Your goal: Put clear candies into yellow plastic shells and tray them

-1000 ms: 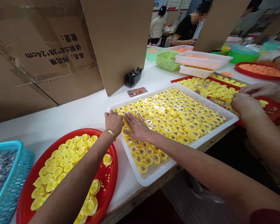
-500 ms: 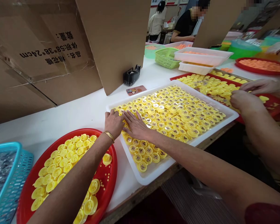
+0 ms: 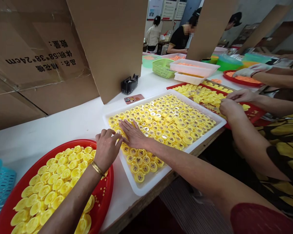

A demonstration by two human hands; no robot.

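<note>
A white tray holds many small yellow cups with printed round faces, packed close together. My right hand lies flat across the cups near the tray's left end, fingers stretched out. Just left of it, at the tray's edge, is my left hand with its fingers curled. The thumb and fingertips of my left hand meet by my right thumb; anything between them is too small to make out. Beneath my left forearm, a round red tray carries yellow cups without the printed faces, plus small yellow bits.
A blue basket stands at far left. Cardboard boxes line the back, with a black tape dispenser and a card. To the right, a co-worker's hands work over a red tray of yellow pieces.
The camera has turned to the right, so things sit farther left. My left hand has drawn back slightly from the cups. My right hand stays flat on them.
</note>
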